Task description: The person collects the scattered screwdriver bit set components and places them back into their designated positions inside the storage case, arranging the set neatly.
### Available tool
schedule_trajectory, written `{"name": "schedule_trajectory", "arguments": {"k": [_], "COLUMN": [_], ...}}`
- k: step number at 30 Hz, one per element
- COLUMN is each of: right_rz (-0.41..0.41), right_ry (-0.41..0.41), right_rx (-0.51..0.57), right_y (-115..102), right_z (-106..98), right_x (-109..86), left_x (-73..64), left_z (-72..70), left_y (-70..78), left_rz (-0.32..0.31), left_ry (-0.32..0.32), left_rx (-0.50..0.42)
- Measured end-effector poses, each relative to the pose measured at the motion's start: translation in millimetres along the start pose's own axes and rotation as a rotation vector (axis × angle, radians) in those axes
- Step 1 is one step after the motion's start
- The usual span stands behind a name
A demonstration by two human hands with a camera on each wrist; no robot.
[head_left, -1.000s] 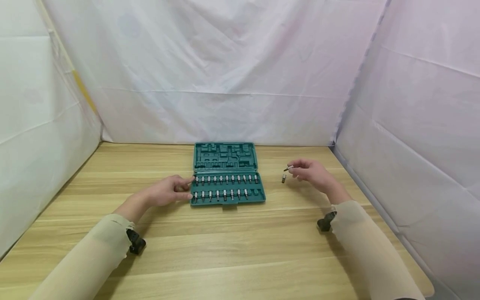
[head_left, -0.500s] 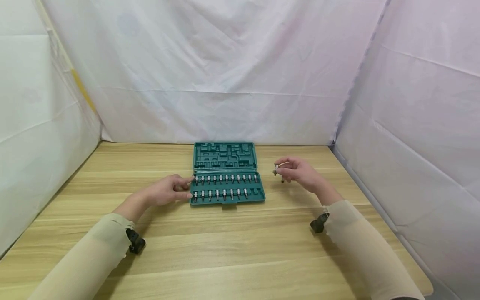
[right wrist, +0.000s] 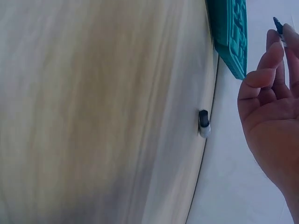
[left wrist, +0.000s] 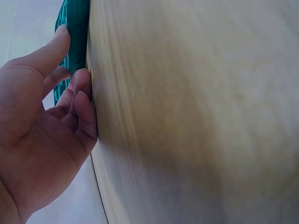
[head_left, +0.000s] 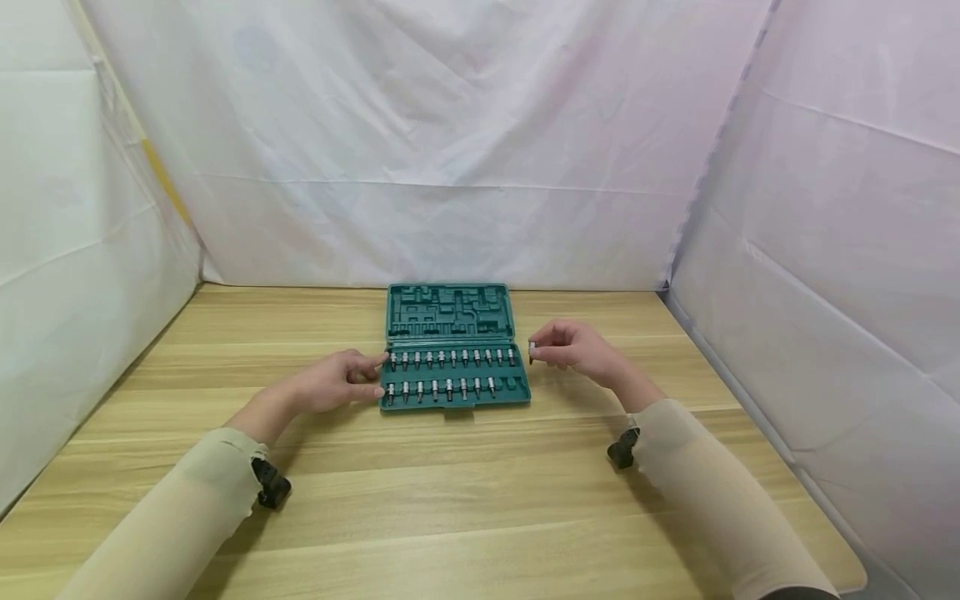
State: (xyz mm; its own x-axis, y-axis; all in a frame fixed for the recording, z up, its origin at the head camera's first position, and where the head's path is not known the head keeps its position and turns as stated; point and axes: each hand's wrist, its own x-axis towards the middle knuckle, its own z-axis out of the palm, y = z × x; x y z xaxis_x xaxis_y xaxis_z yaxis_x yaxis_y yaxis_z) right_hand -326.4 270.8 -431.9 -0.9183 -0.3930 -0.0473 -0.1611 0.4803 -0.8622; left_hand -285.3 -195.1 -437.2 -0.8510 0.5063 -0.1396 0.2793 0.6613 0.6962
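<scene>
An open green plastic case point(head_left: 480, 373) lies on the table, with two rows of silver bit sockets point(head_left: 450, 389) in its tray. Bare green recesses show at the right end of the front row. My left hand point(head_left: 333, 383) touches the case's left edge with thumb and index finger; in the left wrist view its other fingers point(left wrist: 85, 109) bend loosely beside the case. Thumb and fingertips of my right hand point(head_left: 585, 350) pinch one bit socket point(head_left: 532, 353), its dark tip downward, just right of the tray. Another bit socket point(right wrist: 203, 123) lies on the table below that hand.
Behind the tray, the case's moulded lid point(head_left: 450, 312) lies folded back. The wooden table point(head_left: 465, 500) reaches to white cloth point(head_left: 450, 167) hung at the back and both sides. A black wrist camera point(head_left: 623, 449) sits under the right sleeve.
My right hand has moved left toward the case with the pinched bit socket, which has turned from slanted to upright. The loose socket is now hidden in the head view. My left hand has stayed put.
</scene>
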Motion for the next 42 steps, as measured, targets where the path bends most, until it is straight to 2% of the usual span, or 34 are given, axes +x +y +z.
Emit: {"name": "schedule_trajectory", "arguments": {"k": [4, 11, 20, 30, 42], "right_rz": [-0.011, -0.010, -0.014, 0.014, -0.085], "right_ry": [-0.028, -0.074, -0.128, -0.186, -0.214], "right_rx": [-0.053, -0.069, -0.195, -0.234, -0.417], "right_y": [-4, -7, -14, -17, -22], "right_z": [7, 19, 30, 39, 40], "right_x": [2.6, 4.9, 12.4, 15.8, 16.3], "left_x": [0.3, 0.6, 2.8, 2.2, 0.8], "left_z": [0.3, 0.5, 0.5, 1.0, -0.6], "left_y": [-0.5, -1.6, -1.9, -1.2, -0.2], "left_rz": [0.000, 0.006, 0.011, 0.009, 0.024], "left_ry": [0.001, 0.004, 0.007, -0.001, -0.009], "left_rx": [-0.007, 0.001, 0.009, 0.011, 0.018]}}
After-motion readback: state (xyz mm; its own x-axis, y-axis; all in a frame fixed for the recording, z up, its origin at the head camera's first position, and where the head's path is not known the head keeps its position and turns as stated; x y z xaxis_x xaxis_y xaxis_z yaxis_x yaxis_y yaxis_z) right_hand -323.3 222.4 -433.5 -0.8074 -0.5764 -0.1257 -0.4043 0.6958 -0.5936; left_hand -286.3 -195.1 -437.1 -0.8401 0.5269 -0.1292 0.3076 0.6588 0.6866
